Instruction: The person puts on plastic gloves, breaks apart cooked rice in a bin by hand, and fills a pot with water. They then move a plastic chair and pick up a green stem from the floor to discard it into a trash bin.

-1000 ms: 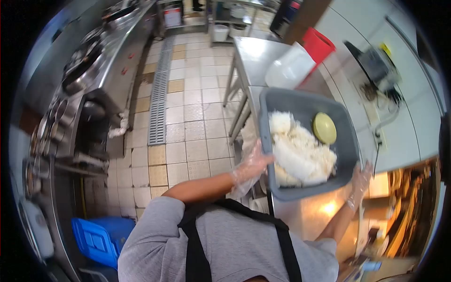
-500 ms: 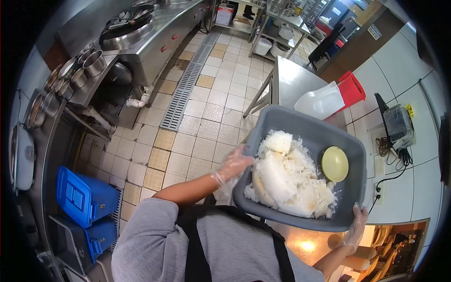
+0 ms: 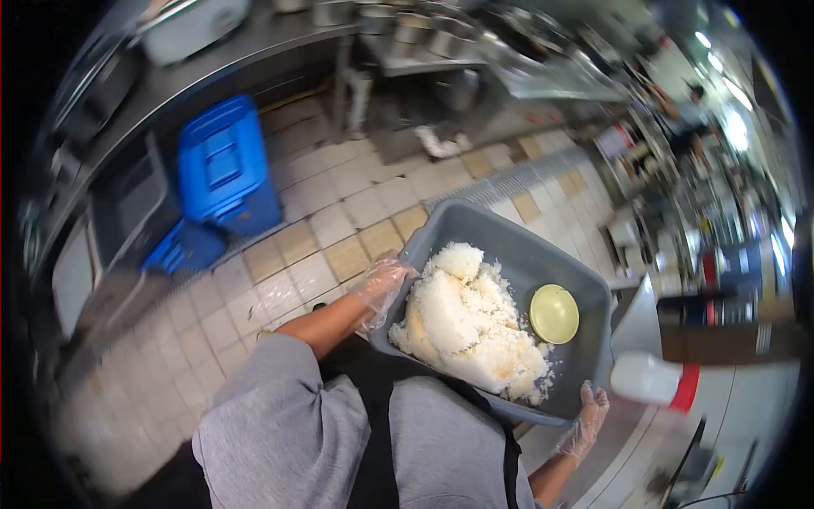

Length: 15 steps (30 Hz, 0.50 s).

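A grey plastic tub (image 3: 526, 246) is held in front of my body, one hand at each end. Inside it lies a big clump of cooked white rice (image 3: 466, 327), with a small yellow-green bowl (image 3: 554, 314) beside the rice. My left hand (image 3: 383, 284), in a clear plastic glove, grips the tub's left rim. At the lower right corner, my gloved right hand (image 3: 585, 420) holds the other end; part of its fingers is hidden by the tub wall.
A blue lidded bin (image 3: 227, 165) stands on the tiled floor at left, beside a grey bin (image 3: 131, 204). Steel counters with pots (image 3: 415, 30) run along the back. A steel table (image 3: 636, 318) and a white-and-red container (image 3: 649, 382) are at right. Another person (image 3: 691, 110) stands far off.
My view has swung to the left, so the blue bin and counter now sit higher and nearer the centre. The tub stays in both hands, its contents much the same.
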Each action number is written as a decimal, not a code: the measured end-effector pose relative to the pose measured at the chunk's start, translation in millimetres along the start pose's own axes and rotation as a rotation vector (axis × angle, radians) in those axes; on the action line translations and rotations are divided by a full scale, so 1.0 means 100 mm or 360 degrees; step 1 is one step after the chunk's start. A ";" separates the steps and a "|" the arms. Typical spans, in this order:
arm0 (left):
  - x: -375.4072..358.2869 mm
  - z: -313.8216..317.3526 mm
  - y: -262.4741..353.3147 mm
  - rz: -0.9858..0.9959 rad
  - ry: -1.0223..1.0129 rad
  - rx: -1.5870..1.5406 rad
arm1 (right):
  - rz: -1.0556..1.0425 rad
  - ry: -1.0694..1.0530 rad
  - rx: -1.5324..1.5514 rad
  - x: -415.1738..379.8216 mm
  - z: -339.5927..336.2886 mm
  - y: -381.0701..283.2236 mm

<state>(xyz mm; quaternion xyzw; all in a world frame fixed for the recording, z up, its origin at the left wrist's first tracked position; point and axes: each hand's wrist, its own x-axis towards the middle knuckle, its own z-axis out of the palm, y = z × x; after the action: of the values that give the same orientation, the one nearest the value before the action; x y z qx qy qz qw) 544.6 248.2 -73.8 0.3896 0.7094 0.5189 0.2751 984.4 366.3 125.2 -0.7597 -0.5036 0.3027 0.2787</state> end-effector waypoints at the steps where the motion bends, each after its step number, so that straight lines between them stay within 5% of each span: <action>1: 0.08 -0.29 -0.03 -0.0067 0.0116 0.0019 | -0.0024 0.0131 0.0090 0.09 0.39 -0.29; 2: 0.13 -0.65 -0.05 -0.0411 0.0172 -0.0373 | -0.0102 -0.0379 0.0138 0.25 0.67 -0.55; 4: 0.19 -1.39 0.17 -0.0970 0.0409 -0.0719 | -0.0283 -0.0578 0.0060 0.33 1.45 -1.17; 7: 0.06 -2.43 0.01 -0.1250 0.0851 -0.1070 | -0.0576 -0.0378 -0.0115 -0.32 2.60 -2.01; 9: 0.02 -2.99 -0.36 -0.1243 0.1096 -0.0903 | -0.0624 -0.1173 -0.0748 -0.22 3.37 -2.60; 12: -0.36 -3.39 -0.41 -0.1154 0.1228 -0.1343 | -0.0991 -0.1135 -0.0852 -0.58 4.22 -3.02; 13: -0.51 -3.07 -0.57 -0.1145 0.1280 -0.1362 | -0.1048 -0.1105 -0.0778 -0.34 4.43 -2.85; 15: -0.67 -3.29 -0.73 -0.1194 0.1650 -0.1307 | -0.1316 -0.1166 -0.0296 -0.44 5.24 -3.00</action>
<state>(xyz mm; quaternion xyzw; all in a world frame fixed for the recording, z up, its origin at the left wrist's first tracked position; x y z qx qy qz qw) 300.1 9.2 -42.5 -0.3050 0.5827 0.7296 0.1874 403.7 489.0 5.0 -0.3653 -0.8481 0.3667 0.1129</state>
